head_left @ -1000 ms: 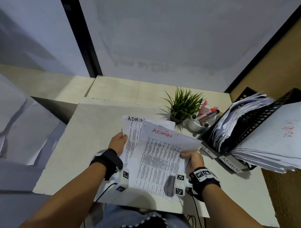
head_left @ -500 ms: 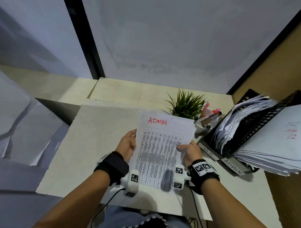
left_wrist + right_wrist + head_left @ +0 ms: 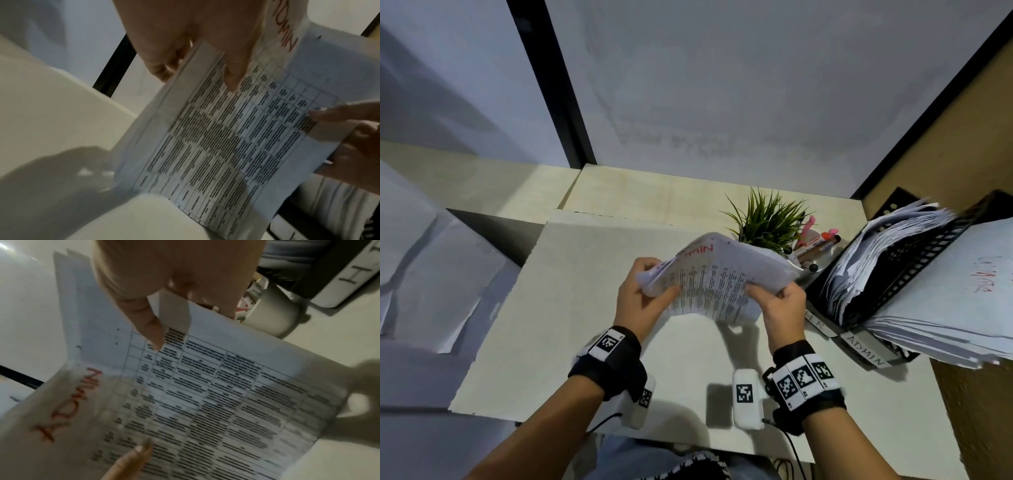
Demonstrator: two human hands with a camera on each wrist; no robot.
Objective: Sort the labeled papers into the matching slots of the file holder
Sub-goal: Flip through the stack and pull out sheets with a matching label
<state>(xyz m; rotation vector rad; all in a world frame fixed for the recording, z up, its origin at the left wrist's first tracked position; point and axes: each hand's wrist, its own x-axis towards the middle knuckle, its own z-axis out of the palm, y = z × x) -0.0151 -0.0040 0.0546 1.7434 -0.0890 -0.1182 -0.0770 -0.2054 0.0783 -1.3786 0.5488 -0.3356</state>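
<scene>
A thin stack of printed sheets marked ADMIN in red hangs arched above the desk, held from both sides. My left hand grips its left edge, thumb on top. My right hand pinches the right edge, thumb on the print. The sheets fill both wrist views. The black file holder stands just right of my right hand, full of papers, with slot labels HR and ADMIN at its front.
A small green plant and a white cup of markers stand right behind the held sheets. A thick pile of papers spills from the holder's near slot. The pale desk stretches to the left.
The two overlapping ADMIN sheets were squared into one stack on the desk, and now both hands have lifted it and bent it upward, closer to the plant and holder.
</scene>
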